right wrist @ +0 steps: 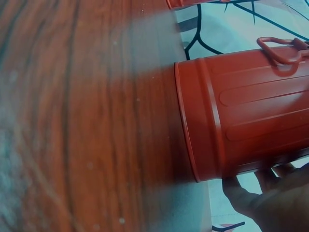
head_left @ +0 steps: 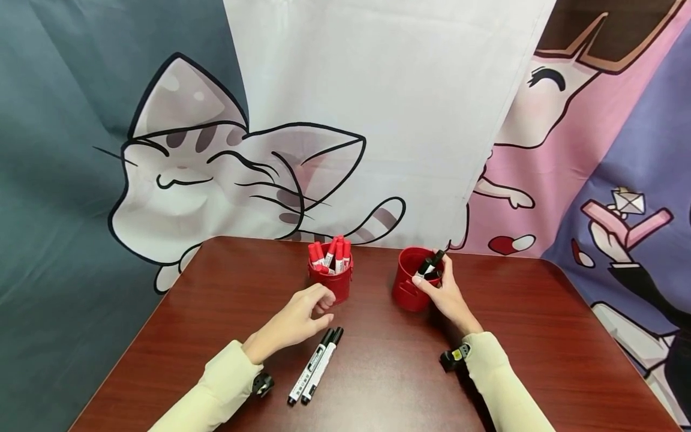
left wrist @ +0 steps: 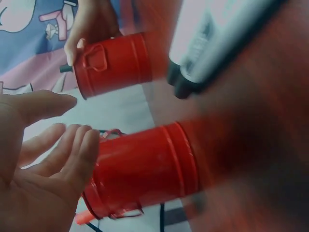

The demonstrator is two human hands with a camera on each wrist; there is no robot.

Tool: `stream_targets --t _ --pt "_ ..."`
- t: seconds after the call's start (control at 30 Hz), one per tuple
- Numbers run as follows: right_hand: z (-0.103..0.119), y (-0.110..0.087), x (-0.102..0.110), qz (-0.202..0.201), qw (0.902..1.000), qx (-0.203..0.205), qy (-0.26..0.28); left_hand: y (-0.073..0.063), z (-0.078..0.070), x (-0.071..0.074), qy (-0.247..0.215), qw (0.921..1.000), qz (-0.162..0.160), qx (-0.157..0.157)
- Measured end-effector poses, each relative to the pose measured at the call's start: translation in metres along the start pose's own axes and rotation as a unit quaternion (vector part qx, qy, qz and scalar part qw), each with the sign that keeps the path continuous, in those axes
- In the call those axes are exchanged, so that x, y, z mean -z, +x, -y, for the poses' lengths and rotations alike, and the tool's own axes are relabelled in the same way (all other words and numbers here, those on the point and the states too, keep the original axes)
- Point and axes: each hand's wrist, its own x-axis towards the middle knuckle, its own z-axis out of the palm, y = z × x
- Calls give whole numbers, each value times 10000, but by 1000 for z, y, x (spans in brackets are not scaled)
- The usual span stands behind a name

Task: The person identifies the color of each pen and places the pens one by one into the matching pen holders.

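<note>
My right hand (head_left: 445, 295) grips the side of the right red bucket (head_left: 406, 293), its thumb at the rim and its fingers (right wrist: 241, 197) along the outer wall. Several black-capped markers (head_left: 424, 267) stand in that bucket. My left hand (head_left: 291, 318) is held above the table in front of the left red bucket (head_left: 339, 287), fingers loosely bent and nothing in them. Red-capped markers (head_left: 339, 257) fill the left bucket. Just right of the left hand, two white markers with black caps (head_left: 316, 367) lie side by side on the table.
The brown wooden table (head_left: 378, 372) carries both buckets near its far edge, with a gap between them. Behind it hangs a cloth backdrop (head_left: 399, 108) printed with cartoon figures. A small black camera (head_left: 450, 359) is strapped to the right wrist, another (head_left: 263, 384) to the left.
</note>
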Motion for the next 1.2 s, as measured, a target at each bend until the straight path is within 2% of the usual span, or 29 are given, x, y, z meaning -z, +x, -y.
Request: stream_targets --t 0.17,0.4,0.63,0.93,1.2 --pt "-1 2 0 29 10000 -11 -42 -17 10 1 295 9989 250 281" --pt "0 3 1 32 10000 -28 -35 -33 18 -5 308 9970 516 494" --pt "-1 2 1 6 10000 -30 -5 -38 20 -7 648 9949 562 530" --pt "0 1 0 -13 10000 -62 -9 -45 25 -13 774 9905 933 654" --pt "0 1 0 17 10000 -51 42 -44 21 -19 805 9908 767 778"
